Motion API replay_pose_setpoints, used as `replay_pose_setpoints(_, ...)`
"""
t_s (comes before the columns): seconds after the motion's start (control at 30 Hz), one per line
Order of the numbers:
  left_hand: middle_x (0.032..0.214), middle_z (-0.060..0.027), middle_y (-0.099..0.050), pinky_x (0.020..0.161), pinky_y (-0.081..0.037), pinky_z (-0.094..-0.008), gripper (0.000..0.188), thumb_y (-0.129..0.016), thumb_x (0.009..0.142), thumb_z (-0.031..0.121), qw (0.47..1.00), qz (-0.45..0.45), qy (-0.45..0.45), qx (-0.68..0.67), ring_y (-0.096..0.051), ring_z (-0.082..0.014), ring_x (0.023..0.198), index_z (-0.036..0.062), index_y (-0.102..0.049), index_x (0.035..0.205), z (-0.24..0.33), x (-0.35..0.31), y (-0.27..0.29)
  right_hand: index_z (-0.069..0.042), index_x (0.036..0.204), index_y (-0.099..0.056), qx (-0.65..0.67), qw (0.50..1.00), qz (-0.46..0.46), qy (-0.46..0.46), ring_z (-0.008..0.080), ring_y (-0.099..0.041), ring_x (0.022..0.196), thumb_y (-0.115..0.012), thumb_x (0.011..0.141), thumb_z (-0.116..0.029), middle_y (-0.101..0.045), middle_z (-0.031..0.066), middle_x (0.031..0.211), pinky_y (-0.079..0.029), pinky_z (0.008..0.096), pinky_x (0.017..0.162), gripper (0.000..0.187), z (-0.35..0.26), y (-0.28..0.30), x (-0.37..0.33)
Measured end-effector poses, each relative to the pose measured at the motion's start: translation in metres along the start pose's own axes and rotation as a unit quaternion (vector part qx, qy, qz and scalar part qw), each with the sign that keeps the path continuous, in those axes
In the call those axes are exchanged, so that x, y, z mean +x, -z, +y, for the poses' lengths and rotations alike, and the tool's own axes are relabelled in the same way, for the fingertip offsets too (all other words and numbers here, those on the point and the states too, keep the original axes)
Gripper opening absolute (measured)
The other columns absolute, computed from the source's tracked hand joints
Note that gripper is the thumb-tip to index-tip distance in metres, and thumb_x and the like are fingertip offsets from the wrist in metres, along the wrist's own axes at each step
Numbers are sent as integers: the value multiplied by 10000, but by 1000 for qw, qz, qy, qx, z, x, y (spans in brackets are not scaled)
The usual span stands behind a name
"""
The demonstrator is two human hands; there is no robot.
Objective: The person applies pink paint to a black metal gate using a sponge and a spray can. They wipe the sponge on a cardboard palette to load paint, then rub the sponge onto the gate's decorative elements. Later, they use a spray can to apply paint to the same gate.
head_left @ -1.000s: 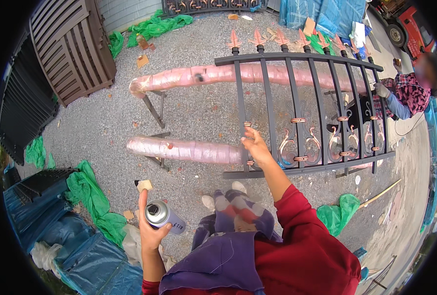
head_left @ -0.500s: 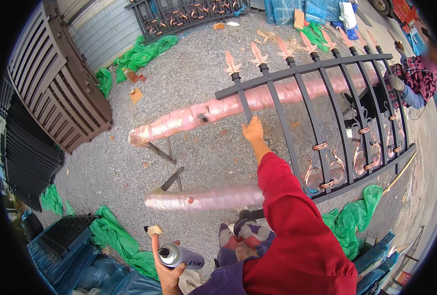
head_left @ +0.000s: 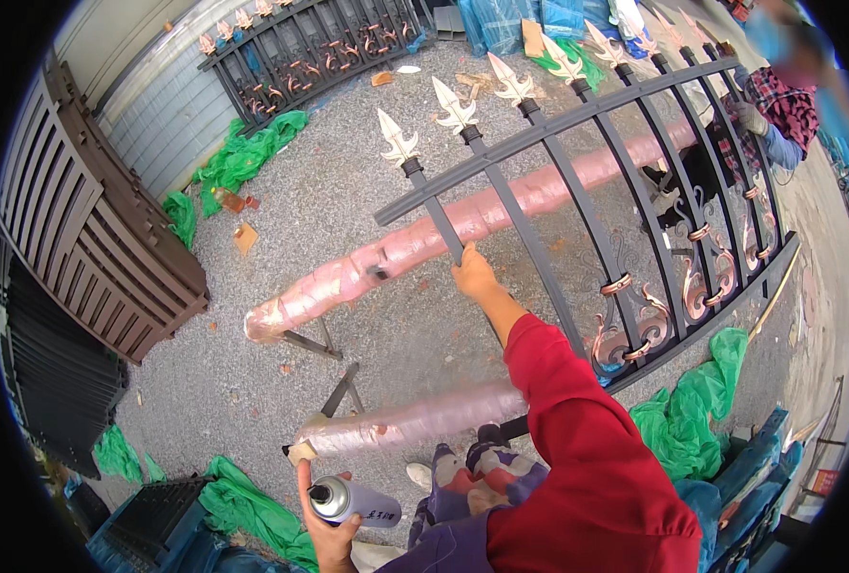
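Note:
My right hand (head_left: 477,274), in a red sleeve, is closed round the end bar of a dark metal fence panel (head_left: 529,220). The panel has copper-tinted spear tips along its top rail and copper-coloured scrolls lower down. It slants above two pink wrapped beams, the far beam (head_left: 338,279) and the near beam (head_left: 424,420). My left hand (head_left: 334,540) holds a pale spray can (head_left: 362,504) with a black top. By its raised finger is a small tan piece (head_left: 302,452) with a dark tip, whose kind I cannot make out.
A co-worker in a checked shirt (head_left: 782,110) is at the panel's far right end, a gloved hand (head_left: 752,119) beside it. Brown slatted panels (head_left: 109,201) stand at left. Another fence panel (head_left: 314,57) leans at the back. Green sheeting (head_left: 696,406) lies at right.
The view has shifted. The fence panel has tilted, and its spear tips sit farther left and look paler. My right hand still grips its bar; my left still holds the spray can.

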State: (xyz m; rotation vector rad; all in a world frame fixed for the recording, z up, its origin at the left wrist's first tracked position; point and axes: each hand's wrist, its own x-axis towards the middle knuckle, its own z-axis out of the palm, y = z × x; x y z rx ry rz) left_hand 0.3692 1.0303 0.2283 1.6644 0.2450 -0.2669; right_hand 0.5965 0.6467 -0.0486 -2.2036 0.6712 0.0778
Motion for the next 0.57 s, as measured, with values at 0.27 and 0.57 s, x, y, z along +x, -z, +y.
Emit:
replay_pose_setpoints(0.27,1238,-142,-527,883,-498,-375,1161,-863,620,261,991,-70,-87,-68,-569,-249,1109,11,-168,1515,16,2,50,59,1203,-412,84,980,85,161,454,-623,964,-609,869,-136,-623,327,959,-481,470,835,434,-194,170,-98)
replay_pose_setpoints(0.57,1415,-135,-396,984,-443,-412,1101,-809,633,198,974,-92,-167,-122,-546,-277,1138,31,-177,1520,21,-2,150,27,1312,-377,293,854,214,373,222,-637,578,-670,885,-221,-666,156,840,-529,332,525,575,-370,327,-259)
